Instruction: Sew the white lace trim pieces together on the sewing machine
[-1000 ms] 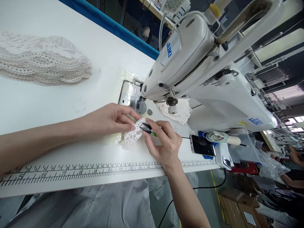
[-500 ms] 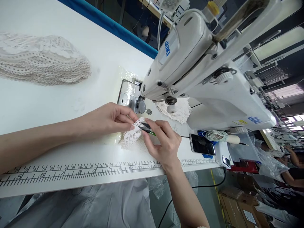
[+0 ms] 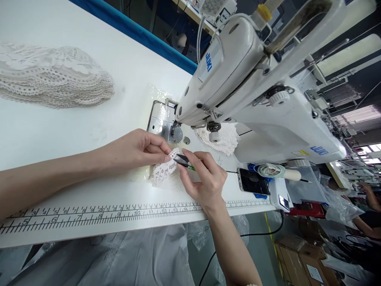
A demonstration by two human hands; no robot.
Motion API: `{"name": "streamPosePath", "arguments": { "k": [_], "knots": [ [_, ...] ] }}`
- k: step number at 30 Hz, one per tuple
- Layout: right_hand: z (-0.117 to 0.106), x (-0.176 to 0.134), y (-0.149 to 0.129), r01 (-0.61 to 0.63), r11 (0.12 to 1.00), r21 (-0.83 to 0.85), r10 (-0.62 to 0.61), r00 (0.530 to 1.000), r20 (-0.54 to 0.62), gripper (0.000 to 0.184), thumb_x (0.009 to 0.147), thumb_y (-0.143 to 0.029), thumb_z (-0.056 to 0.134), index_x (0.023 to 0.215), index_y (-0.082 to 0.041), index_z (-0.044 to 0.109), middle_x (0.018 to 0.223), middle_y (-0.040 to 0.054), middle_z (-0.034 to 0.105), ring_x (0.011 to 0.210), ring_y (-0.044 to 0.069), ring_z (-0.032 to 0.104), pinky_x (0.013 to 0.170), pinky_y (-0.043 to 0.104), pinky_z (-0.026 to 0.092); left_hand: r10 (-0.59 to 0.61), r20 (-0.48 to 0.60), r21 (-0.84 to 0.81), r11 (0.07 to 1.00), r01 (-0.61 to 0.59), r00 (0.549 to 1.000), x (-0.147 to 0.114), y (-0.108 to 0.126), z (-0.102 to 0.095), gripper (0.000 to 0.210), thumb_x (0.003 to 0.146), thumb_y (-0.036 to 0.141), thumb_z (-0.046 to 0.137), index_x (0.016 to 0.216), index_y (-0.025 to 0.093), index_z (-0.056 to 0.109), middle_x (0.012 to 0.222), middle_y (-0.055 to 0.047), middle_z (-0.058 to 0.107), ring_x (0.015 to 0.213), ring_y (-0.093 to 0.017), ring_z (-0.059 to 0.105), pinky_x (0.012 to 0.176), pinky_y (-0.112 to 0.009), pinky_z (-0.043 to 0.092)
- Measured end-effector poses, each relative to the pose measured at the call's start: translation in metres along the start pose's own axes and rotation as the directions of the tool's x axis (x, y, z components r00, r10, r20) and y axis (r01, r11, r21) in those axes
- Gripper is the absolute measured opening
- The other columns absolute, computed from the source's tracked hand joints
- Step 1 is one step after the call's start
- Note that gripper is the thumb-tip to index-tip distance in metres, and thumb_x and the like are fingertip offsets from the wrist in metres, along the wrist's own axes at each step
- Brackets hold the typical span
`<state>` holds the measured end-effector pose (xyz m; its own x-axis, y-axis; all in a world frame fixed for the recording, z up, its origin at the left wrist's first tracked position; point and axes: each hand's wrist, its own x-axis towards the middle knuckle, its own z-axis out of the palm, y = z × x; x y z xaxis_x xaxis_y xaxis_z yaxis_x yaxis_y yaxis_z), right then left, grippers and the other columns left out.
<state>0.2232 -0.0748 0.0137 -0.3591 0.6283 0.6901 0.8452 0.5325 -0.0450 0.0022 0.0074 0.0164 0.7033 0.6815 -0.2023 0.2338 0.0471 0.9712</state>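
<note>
A white lace piece [image 3: 163,171] is pinched at its upper edge between the thumb and fingers of my left hand [image 3: 145,149]. My right hand [image 3: 205,174] is closed around small thread snips [image 3: 183,160] with dark blades and a bit of green on the handle. The blade tips point left and lie against the lace edge, close to my left fingertips. Both hands are in front of the sewing machine's needle plate [image 3: 159,124]. The lace hangs down toward the table, and part of the snips is hidden inside my right hand.
A white sewing machine [image 3: 232,67] stands over the table. At the left lies a stack of lace pieces [image 3: 56,81]; more lace [image 3: 228,139] is behind the needle. A phone [image 3: 253,182] and a cord bundle [image 3: 270,171] are at the right. A ruler strip [image 3: 119,212] follows the front edge.
The snips' blades have come closer together at the lace edge. The lace has shifted slightly to the left, while both hands stay almost where they were.
</note>
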Motion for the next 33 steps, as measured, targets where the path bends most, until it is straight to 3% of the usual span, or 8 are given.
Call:
{"name": "streamPosePath", "arguments": {
  "k": [10,23,30,33],
  "knots": [
    [0.000,0.000,0.000,0.003,1.000,0.008,-0.003,1.000,-0.006,0.019,0.098,-0.024,0.068,0.116,-0.019,0.070,0.089,0.0045,0.073,0.064,0.011,0.066,0.051,0.024,0.049,0.015,-0.009,-0.007,1.000,-0.015,1.000,-0.002,0.004,0.001,0.029,0.081,0.048,0.070,0.080,0.021,0.080,0.058,0.002,0.053,0.054,-0.008,0.039,0.051,-0.022,0.029],
    [0.000,0.001,-0.002,0.005,0.994,0.111,-0.006,1.000,0.008,0.010,0.095,-0.021,0.072,0.104,-0.022,0.067,0.085,0.0028,0.075,0.070,0.014,0.071,0.058,0.025,0.055,0.039,-0.025,-0.016,0.999,-0.039,0.999,0.000,-0.007,0.005,0.038,0.083,0.058,0.070,0.079,0.021,0.075,0.064,0.000,0.061,0.058,-0.012,0.050,0.055,-0.024,0.039],
    [0.000,0.001,-0.002,-0.002,0.997,0.078,0.002,1.000,0.008,0.008,0.098,-0.023,0.068,0.105,-0.021,0.066,0.085,0.0039,0.075,0.068,0.014,0.070,0.055,0.025,0.052,0.048,-0.054,-0.032,0.998,-0.050,0.997,-0.001,-0.005,0.005,0.034,0.084,0.054,0.073,0.075,0.021,0.074,0.055,0.004,0.044,0.053,-0.009,0.035,0.051,-0.024,0.030],
    [0.001,0.001,-0.002,-0.005,0.997,0.076,0.005,1.000,-0.008,0.009,0.098,-0.023,0.069,0.106,-0.021,0.065,0.085,0.0040,0.074,0.067,0.014,0.070,0.054,0.024,0.051,0.036,-0.044,-0.040,0.999,-0.038,0.998,-0.001,-0.005,0.005,0.034,0.084,0.054,0.073,0.075,0.022,0.074,0.055,0.004,0.046,0.053,-0.010,0.036,0.052,-0.024,0.031]
  ]
}}
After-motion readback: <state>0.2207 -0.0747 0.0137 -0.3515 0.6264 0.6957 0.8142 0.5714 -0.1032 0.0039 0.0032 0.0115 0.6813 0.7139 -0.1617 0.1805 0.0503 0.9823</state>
